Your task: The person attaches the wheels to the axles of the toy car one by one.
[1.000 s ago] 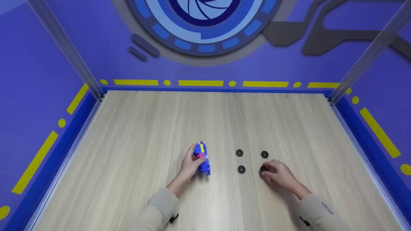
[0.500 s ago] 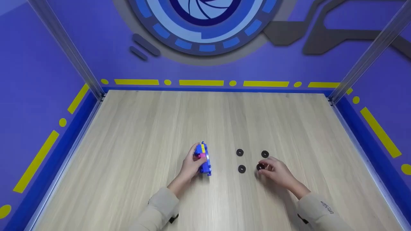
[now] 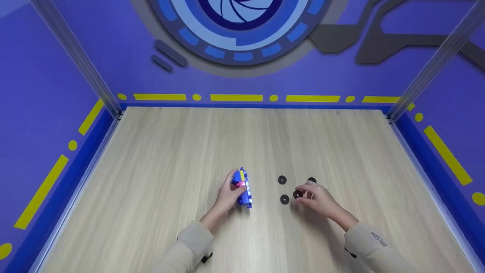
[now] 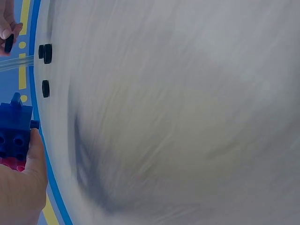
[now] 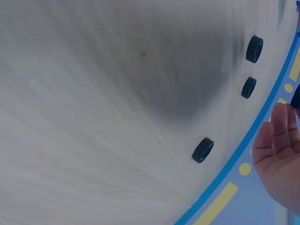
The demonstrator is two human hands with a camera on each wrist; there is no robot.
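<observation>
My left hand (image 3: 226,196) grips a blue toy car body (image 3: 245,198) with yellow and pink parts, its thumb across the near side. In the left wrist view, studs and a peg show on the blue car body (image 4: 16,126). Between the thumb and fingers of my right hand (image 3: 321,199) a small black toy wheel (image 3: 298,194) is pinched, raised off the table. The right wrist view catches only part of this held wheel (image 5: 296,97). Three more wheels lie flat: a back left one (image 3: 282,179), a front left one (image 3: 284,199) and a back right one (image 3: 312,179), partly covered by the right hand.
A light wood-grain table (image 3: 170,151) lies under both hands. Blue panels (image 3: 242,85) with yellow marks enclose it at the back and sides, with metal posts (image 3: 428,68) at the back corners.
My right hand has lifted the wheel from the front right spot and moved it left, towards the toy car. The left hand with the car body has shifted slightly right.
</observation>
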